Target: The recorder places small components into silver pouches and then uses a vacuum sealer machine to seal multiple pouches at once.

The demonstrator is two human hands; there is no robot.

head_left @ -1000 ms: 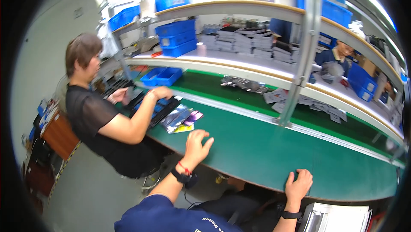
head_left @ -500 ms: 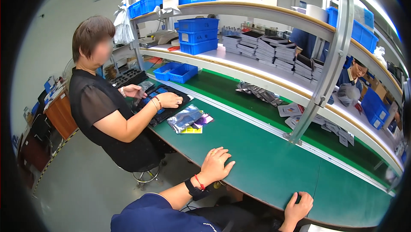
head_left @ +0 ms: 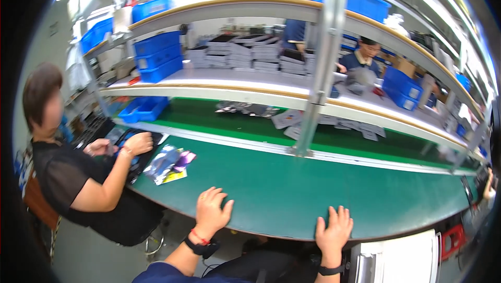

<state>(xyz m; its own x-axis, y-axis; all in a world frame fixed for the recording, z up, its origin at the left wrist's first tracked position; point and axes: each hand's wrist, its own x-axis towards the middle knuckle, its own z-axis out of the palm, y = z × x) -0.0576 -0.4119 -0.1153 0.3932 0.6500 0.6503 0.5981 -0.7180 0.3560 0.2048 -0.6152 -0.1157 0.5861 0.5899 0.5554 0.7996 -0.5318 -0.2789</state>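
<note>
My left hand (head_left: pixel 212 211) rests at the near edge of the green tabletop (head_left: pixel 261 178), fingers spread, holding nothing. A red cord and a black band circle its wrist. Farther right, my right hand (head_left: pixel 335 231) lies on the same edge, its fingers stretched out and nothing in them. A black band is on that wrist too. Nearest to my left hand, beyond it to the left, lies a silvery plastic bag (head_left: pixel 163 164), with a purple and yellow printed card (head_left: pixel 184 161) partly beneath it.
At the left a co-worker (head_left: pixel 78 173) handles things at a black tray (head_left: pixel 140 163). Blue bins (head_left: pixel 145 109) stand behind. A metal post (head_left: pixel 323 74) carries shelves with stacked grey flat boxes (head_left: pixel 242 53). Beneath lie silver bags (head_left: pixel 245 109) and white cards (head_left: pixel 287 119). A white cabinet (head_left: pixel 399 257) is near right.
My view has swung to the right, so the bench and co-worker sit farther left. The fingers of my right hand, curled before, are now stretched out. My left hand remains at the edge.
</note>
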